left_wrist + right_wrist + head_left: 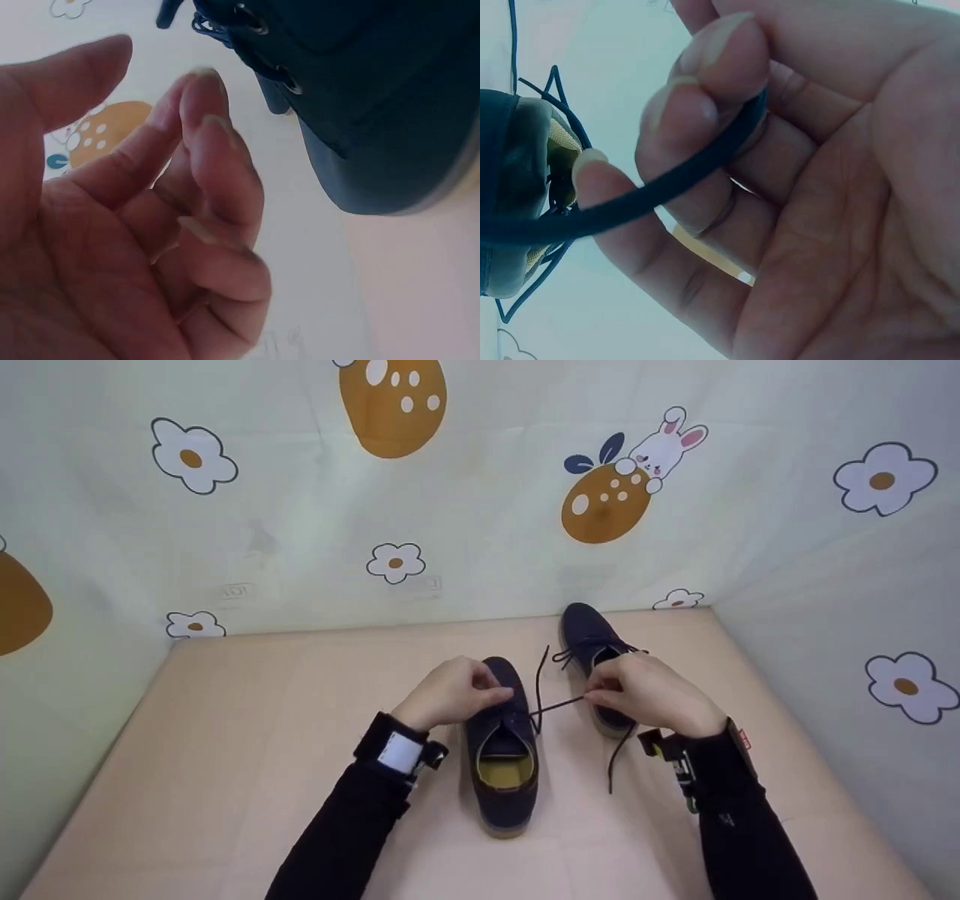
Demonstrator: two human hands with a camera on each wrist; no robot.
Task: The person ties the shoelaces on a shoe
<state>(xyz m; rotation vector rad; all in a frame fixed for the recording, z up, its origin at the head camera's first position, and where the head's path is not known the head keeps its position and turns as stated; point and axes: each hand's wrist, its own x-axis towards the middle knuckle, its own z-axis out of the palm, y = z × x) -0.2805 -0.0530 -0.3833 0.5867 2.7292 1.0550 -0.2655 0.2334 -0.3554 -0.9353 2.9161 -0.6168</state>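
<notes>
A dark navy lace-up shoe (pixel 501 808), toe pointing away, sits between the hands on the pinkish surface. My right hand (pixel 656 690) pinches its shoelace (pixel 556 706), drawn out sideways to the right; the lace's loose end hangs below that hand. In the right wrist view the shoelace (pixel 630 204) runs into the fingertips. Over the shoe's left side is my left hand (pixel 457 690); the left wrist view shows its thumb apart from loosely bent fingers (pixel 225 172), nothing between them. Another lace end (pixel 540 679) lies loose beside the shoe.
A matching shoe (pixel 586 624) with looped laces stands farther back on the right, partly behind my right hand. Behind the pinkish surface (pixel 247 750) rises a pale cloth wall (pixel 487 510) printed with flowers; another stretch of cloth closes the right side.
</notes>
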